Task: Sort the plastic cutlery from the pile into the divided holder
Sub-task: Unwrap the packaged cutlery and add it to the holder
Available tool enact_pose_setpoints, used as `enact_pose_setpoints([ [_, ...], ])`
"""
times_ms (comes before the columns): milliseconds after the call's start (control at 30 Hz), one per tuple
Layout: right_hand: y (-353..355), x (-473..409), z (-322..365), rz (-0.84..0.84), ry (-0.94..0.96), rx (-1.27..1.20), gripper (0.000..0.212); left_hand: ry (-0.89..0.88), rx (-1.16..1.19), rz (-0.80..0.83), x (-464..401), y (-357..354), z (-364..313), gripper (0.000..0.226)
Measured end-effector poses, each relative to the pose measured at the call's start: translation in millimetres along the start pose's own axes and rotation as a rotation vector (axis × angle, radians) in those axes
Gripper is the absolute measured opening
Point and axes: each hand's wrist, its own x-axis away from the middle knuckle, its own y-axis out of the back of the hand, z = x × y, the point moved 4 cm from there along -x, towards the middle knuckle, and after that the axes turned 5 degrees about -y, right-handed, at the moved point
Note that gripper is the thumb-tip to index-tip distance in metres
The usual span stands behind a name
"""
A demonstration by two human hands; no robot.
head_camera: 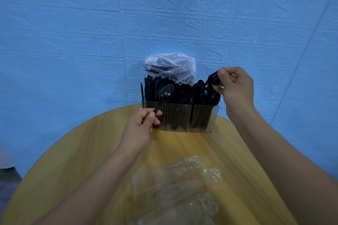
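1. The divided holder [180, 118] is standing at the far edge of the round wooden tabletop [73, 160], against the blue wall [91, 23]. It is a dark, see-through box with three compartments side by side.
2. The left compartment is carrying upright black knives [149, 87], the middle compartment black forks [182, 91], and the right compartment black spoons [204, 95]. All pieces are standing with handles down.
3. The left hand [140, 129] is hovering in front of the left compartment. Its thumb and fingers [152, 115] are pinching the lower end of the handle of a black spoon [165, 92].
4. That spoon is pointing up and to the right of the fingers, with its bowl showing in front of the knives, above the rim of the holder.
5. The right hand [237, 87] is hanging above the right compartment. Its thumb and forefinger are pinching a black fork [212, 78] near the head end.
6. The fork is lying to the left of the right-hand fingers, tilted, with its lower end pointing down toward the spoons. Whether it is touching them cannot be told.
7. A clear plastic bag [170, 65] holding more black cutlery is sitting just behind the holder, against the wall.
8. Crumpled clear plastic wrappers [175, 188] are lying on the near part of the tabletop, between the two forearms and well apart from the holder.
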Motion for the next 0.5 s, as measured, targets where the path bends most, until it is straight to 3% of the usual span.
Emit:
enact_pose_setpoints([
  [167,-25,-2,0,0.066,0.361,0.364,0.019,0.0,0.006,0.007,-4,-5,0,0.024],
  [500,-43,0,-14,0.079,0.462,0.418,0.011,-0.01,0.002,0.013,-6,3,7,0.025],
])
